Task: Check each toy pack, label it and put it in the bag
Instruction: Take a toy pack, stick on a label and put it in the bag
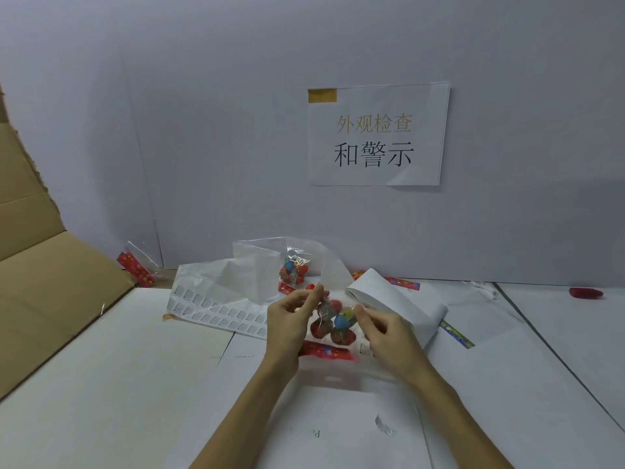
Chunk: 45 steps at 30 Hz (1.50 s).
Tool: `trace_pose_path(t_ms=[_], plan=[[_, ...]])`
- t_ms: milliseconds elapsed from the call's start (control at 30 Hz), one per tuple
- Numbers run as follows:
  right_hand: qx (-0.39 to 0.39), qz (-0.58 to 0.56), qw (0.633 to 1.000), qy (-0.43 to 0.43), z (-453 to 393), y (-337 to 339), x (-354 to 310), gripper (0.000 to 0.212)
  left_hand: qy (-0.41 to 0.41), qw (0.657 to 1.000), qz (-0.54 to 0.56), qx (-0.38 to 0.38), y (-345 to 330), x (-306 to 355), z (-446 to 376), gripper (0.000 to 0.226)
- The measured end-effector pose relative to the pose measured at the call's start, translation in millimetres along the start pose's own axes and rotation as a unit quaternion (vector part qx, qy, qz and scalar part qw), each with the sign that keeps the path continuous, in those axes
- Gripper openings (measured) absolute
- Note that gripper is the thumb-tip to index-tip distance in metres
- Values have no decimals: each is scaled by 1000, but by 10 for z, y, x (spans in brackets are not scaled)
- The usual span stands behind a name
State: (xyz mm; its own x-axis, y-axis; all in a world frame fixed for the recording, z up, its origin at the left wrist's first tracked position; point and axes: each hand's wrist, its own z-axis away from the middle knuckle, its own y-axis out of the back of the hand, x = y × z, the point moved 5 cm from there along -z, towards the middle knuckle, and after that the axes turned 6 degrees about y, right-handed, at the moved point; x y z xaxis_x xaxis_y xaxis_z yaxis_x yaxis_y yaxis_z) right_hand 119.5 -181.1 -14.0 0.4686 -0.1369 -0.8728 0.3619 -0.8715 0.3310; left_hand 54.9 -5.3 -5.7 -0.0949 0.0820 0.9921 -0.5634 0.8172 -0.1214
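The left hand and the right hand hold one toy pack between them, lifted above the white table near the middle of the scene. The left hand pinches the pack's upper left edge between thumb and fingertips; the right hand's curled fingers pinch its right side. The pack is a clear pouch with red, blue and patterned round toys inside and a red printed header strip along its near edge.

Just beyond the hands, a large clear plastic bag lies slumped open against the far wall, and a second toy pack sits inside it. A sheet of small printed labels lies flat to the left of the hands. To the right, a curled white backing sheet rests on the table. A cardboard box flap rises at the far left. A paper sign hangs on the wall.
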Motion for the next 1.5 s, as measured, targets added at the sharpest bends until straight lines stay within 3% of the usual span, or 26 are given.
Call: trace_pose_path(t_ms=[100,167,333,500,633,700,800,867,933,1000,1067,1200,1300,1400,1500], plan=[[-12,-72,997,-3,-15,14,-14,35,-100,994,-38,29,21,94,13,26],[-35,-123,992,18,-23,1,-66,32,-121,989,-68,46,15,109,30,40],[-73,-158,983,54,13,-5,-161,46,34,996,14,-76,-107,-35,6,77],[-42,-153,985,61,8,14,-205,28,18,996,36,-80,-96,-48,13,67],[13,-165,985,48,-7,17,-150,66,-11,990,103,-98,-92,7,12,63],[31,-212,977,19,-24,6,-69,74,-28,988,113,-103,-100,21,22,65],[84,-255,963,-10,-33,25,-11,54,-49,996,32,-66,-122,-8,61,65],[126,-185,974,37,-16,72,-47,41,-56,997,-39,-32,-105,-12,58,56],[127,-48,982,132,41,56,-157,37,-16,996,-7,-83,-170,-28,67,49],[102,115,957,245,121,-63,-292,36,29,991,34,-126,-228,-59,84,49],[78,225,917,321,184,-198,-369,38,35,992,50,-111,-203,-63,83,33],[52,269,899,342,181,-225,-379,44,64,980,143,-125,-136,-102,11,26],[94,177,933,298,166,-133,-376,33,57,972,185,-130,-134,-19,-14,38],[170,-52,974,142,91,-6,-238,20,38,981,157,-102,-115,10,-31,58],[160,-260,952,-11,37,2,-27,14,31,984,82,-153,-180,-46,17,68]])
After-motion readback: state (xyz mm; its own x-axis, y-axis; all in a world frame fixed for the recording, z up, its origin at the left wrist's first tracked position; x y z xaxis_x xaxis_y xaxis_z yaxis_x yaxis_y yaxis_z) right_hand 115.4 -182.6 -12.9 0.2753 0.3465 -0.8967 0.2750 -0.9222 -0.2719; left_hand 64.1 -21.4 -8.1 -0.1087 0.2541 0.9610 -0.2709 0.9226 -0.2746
